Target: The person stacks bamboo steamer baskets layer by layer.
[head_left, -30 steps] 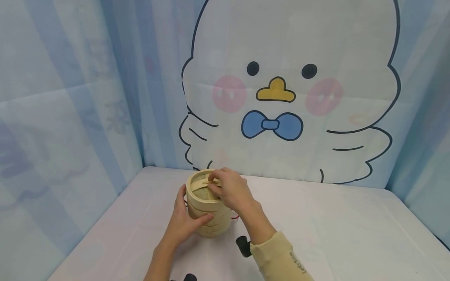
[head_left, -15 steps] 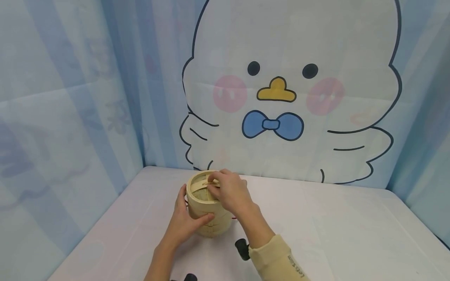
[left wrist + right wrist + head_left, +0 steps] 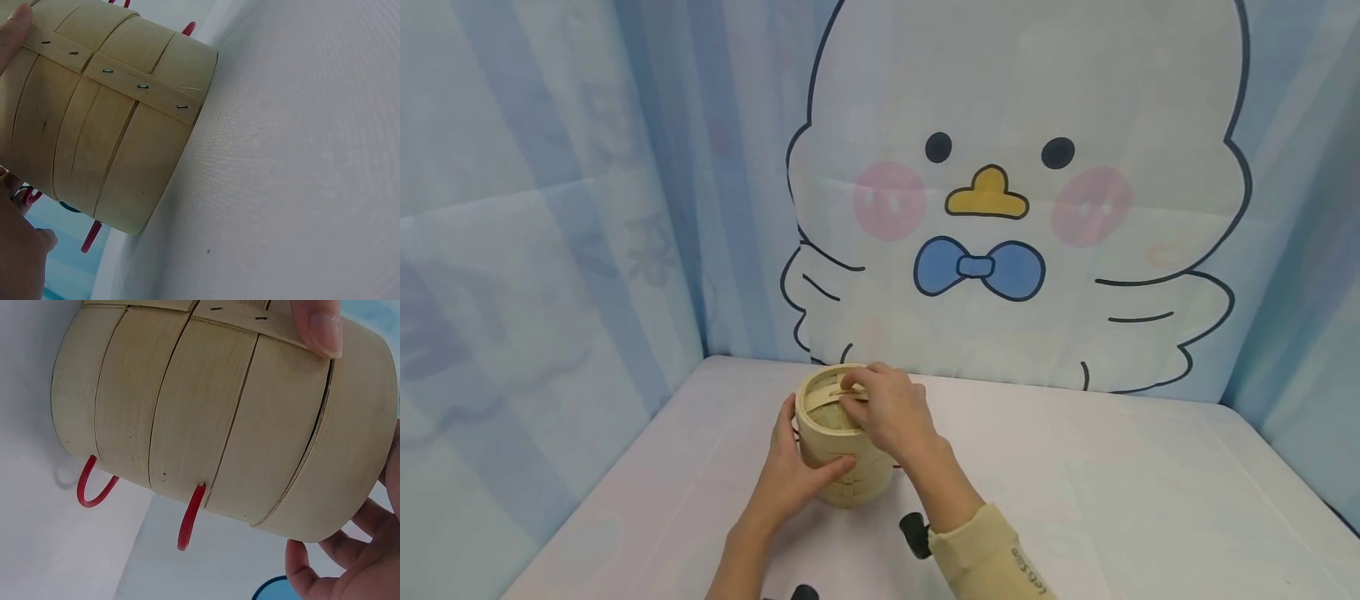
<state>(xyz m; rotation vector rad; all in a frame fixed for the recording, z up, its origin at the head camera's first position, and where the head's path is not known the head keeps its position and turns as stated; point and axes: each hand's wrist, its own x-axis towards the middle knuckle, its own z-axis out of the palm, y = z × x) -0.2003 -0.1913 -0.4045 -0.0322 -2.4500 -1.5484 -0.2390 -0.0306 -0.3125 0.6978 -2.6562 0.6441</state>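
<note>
A stacked bamboo steamer [image 3: 838, 446] stands on the white surface [image 3: 1112, 500], at about 7 o'clock in the head view. The left hand [image 3: 793, 479] wraps its fingers around the steamer's side. The right hand [image 3: 887, 412] pinches the lid's handle [image 3: 848, 392] on top.

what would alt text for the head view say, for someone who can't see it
Two hands work a small stacked bamboo steamer on a white table: the left hand grips its side while the right hand pinches the handle on the lid. Behind hangs a curtain with a cartoon chick.
</note>
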